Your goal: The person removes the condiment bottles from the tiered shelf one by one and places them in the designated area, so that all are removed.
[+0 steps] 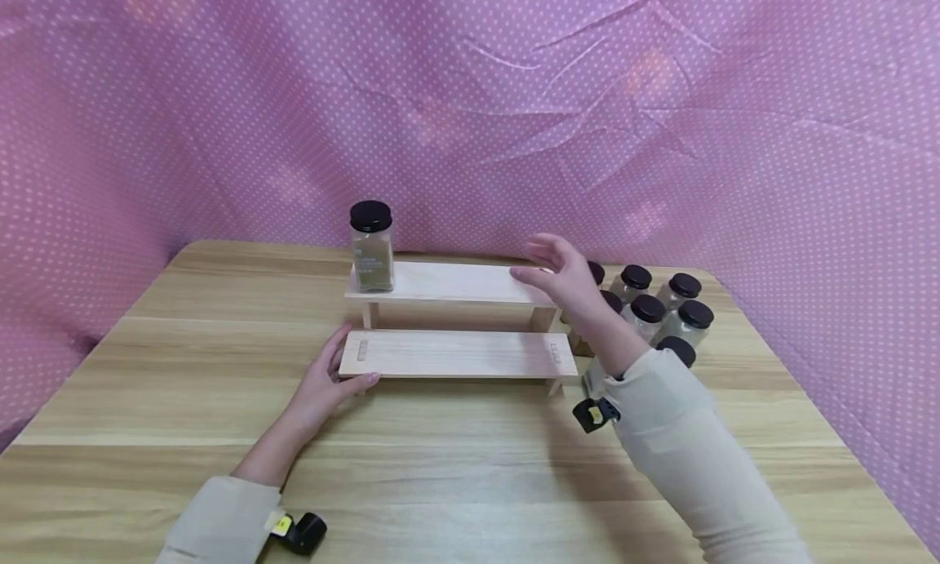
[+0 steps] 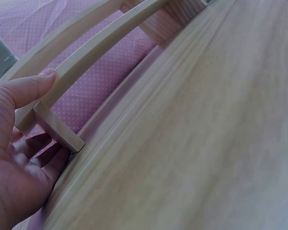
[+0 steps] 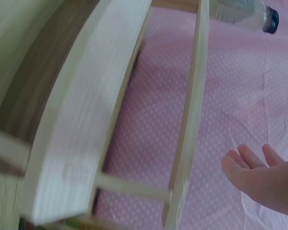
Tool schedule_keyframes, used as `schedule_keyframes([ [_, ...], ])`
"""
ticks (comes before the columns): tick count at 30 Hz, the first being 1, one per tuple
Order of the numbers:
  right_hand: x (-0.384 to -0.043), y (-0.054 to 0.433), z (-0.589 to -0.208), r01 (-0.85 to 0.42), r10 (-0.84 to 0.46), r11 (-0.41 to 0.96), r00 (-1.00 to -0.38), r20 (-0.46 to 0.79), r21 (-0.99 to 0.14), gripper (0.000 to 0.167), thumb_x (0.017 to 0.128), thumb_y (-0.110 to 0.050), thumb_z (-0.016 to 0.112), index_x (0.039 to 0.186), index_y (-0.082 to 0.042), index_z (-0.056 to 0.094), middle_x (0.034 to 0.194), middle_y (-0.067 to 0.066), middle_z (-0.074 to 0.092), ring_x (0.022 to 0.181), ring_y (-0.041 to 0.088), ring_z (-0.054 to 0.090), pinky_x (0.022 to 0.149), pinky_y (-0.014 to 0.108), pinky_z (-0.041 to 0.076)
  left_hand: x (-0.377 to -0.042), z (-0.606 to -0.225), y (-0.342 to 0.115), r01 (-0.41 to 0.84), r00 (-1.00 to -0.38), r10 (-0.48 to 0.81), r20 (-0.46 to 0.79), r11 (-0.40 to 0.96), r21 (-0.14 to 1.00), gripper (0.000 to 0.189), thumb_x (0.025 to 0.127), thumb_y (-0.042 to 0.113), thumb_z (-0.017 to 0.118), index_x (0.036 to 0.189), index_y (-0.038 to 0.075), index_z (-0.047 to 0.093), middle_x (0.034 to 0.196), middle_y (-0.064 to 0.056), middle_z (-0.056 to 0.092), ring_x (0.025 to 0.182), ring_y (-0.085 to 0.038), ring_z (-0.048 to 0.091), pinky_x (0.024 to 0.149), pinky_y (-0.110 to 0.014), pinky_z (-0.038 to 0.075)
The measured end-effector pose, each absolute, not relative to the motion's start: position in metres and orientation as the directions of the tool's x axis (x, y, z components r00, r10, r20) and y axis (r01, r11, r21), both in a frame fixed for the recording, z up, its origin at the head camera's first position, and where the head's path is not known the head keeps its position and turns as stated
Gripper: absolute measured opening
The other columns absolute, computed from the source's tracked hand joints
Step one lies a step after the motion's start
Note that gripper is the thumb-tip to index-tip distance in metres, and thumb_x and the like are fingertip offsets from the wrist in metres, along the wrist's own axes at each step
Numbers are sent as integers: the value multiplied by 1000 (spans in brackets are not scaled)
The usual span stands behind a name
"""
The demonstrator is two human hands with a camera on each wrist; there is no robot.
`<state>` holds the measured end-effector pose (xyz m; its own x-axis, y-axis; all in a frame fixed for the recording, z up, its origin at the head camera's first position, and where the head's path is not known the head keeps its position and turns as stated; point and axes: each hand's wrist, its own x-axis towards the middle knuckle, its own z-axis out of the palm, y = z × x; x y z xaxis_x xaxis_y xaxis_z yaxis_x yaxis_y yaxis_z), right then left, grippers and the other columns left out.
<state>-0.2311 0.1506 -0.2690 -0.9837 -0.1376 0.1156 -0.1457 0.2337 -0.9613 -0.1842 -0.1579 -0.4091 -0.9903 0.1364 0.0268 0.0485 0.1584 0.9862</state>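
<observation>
A pale wooden two-tier rack stands mid-table, with a lower shelf (image 1: 455,356) in front and an upper shelf (image 1: 455,282) behind. My left hand (image 1: 323,384) grips the left end of the lower shelf. Its thumb lies on the front edge, and in the left wrist view the fingers curl by the short leg (image 2: 60,127). Over the right end of the upper shelf hovers my right hand (image 1: 565,282), fingers loosely bent and nothing held. In the right wrist view that hand (image 3: 273,182) appears apart from the rack. A black-lidded spice jar (image 1: 373,254) stands upright on the upper shelf's left end.
Several more black-capped jars (image 1: 648,311) cluster on the table right of the rack, partly hidden behind my right forearm. A pink dotted curtain (image 1: 455,123) hangs behind the wood-grain table (image 1: 455,482).
</observation>
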Motion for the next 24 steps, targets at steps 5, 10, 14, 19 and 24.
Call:
schedule_keyframes([
  [5, -234, 128, -274, -163, -151, 201, -979, 134, -966, 59, 74, -8, 67, 125, -2, 37, 124, 11, 42, 113, 20, 38, 93, 29, 30, -185, -409, -159, 47, -990, 138, 25, 161, 986, 91, 72, 14, 71, 139, 12, 10, 132, -18, 32, 117, -27, 32, 84, -25, 36],
  [10, -238, 109, -279, -190, -175, 199, -972, 155, -961, 59, 73, -10, 68, 124, -3, 39, 122, 11, 44, 113, 20, 38, 94, 30, 29, -185, -410, -158, 45, -990, 138, 24, 149, 988, 91, 71, 14, 71, 139, 13, 10, 132, -18, 33, 115, -26, 33, 83, -23, 36],
  [14, -241, 96, -283, -200, -212, 206, -965, 156, -958, 61, 73, -14, 69, 126, -5, 38, 124, 10, 43, 115, 19, 37, 94, 30, 28, -185, -409, -157, 40, -990, 143, 20, 138, 990, 92, 71, 14, 71, 139, 13, 10, 133, -18, 31, 116, -27, 32, 89, -36, 32],
  [19, -242, 81, -286, -207, -246, 202, -957, 154, -957, 64, 73, -16, 69, 127, -6, 36, 125, 7, 41, 115, 19, 35, 95, 31, 26, -184, -409, -157, 37, -989, 145, 18, 132, 991, 92, 71, 14, 71, 139, 13, 9, 134, -18, 30, 118, -27, 30, 91, -40, 29],
  [24, -244, 66, -289, -224, -271, 184, -947, 170, -957, 63, 73, -17, 69, 126, -6, 37, 124, 8, 42, 115, 22, 35, 96, 34, 26, -184, -409, -157, 43, -990, 140, 23, 143, 989, 91, 71, 15, 71, 139, 13, 9, 134, -18, 30, 117, -26, 31, 90, -36, 32],
])
